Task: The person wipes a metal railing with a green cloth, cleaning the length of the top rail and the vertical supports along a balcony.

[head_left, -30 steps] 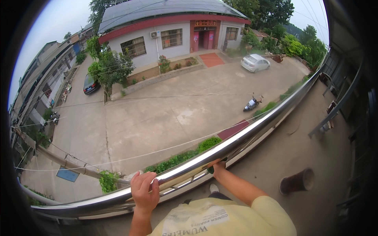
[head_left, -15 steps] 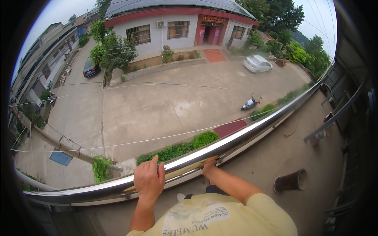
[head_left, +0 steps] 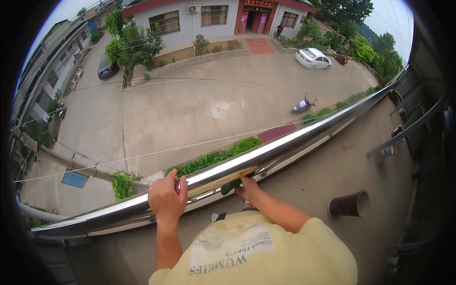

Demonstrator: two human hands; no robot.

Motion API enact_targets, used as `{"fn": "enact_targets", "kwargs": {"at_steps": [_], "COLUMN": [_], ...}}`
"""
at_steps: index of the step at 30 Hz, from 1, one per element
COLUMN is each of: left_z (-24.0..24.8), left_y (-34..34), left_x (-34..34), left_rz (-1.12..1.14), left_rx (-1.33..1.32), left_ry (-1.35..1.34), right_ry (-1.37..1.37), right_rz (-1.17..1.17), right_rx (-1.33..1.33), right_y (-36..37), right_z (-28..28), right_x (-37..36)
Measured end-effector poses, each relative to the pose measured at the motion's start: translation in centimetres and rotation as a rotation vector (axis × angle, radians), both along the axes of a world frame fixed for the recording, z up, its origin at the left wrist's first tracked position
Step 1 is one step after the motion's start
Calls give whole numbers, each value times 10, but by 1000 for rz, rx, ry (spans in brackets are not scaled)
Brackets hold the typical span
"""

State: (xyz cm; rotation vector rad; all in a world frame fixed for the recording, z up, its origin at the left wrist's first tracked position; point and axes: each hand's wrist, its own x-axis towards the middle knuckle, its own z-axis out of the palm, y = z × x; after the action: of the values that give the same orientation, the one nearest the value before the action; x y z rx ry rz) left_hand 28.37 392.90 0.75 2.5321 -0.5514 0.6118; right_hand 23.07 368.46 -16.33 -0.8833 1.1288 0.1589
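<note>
A thick, shiny metal handrail (head_left: 285,148) runs slantwise in front of me. My left hand (head_left: 167,197) is closed over the rail, its thumb on the near side and its fingertips over the far edge. Just below the rail, to the right, my right hand (head_left: 247,188) has its fingers curled round a dark green thing (head_left: 231,186). This looks soft, like a cloth, but its exact kind I cannot make out. Part of it disappears behind the hand and under the rail.
A rusty brown cylinder (head_left: 349,204) lies or leans on the walkway floor at right, near metal bars (head_left: 403,132). Beyond and below the rail are a hedge (head_left: 209,162), a paved yard, a parked scooter (head_left: 304,105), a white car (head_left: 313,58) and a distant person (head_left: 279,31).
Both hands have shifted slightly up and left in the picture as the view tilts down. The dark green thing now shows by my right hand; before, it was out of sight.
</note>
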Motion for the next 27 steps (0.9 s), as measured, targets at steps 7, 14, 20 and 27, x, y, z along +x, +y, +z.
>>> {"fn": "enact_targets", "kwargs": {"at_steps": [7, 14, 20, 27], "left_z": [4, -2, 0, -2], "left_y": [-16, -15, -21, -20], "left_x": [-4, 1, 2, -1], "left_rz": [49, 57, 73, 101], "left_rx": [102, 138, 107, 116], "left_ry": [24, -31, -13, 11], "right_ry": [-247, -500, -673, -549], "right_rz": [-73, -659, -505, -360], "right_rx": [-145, 295, 591, 492], "right_y": [-84, -107, -114, -126], "right_z": [-33, -75, -89, -102], "right_x": [-25, 31, 22, 14]}}
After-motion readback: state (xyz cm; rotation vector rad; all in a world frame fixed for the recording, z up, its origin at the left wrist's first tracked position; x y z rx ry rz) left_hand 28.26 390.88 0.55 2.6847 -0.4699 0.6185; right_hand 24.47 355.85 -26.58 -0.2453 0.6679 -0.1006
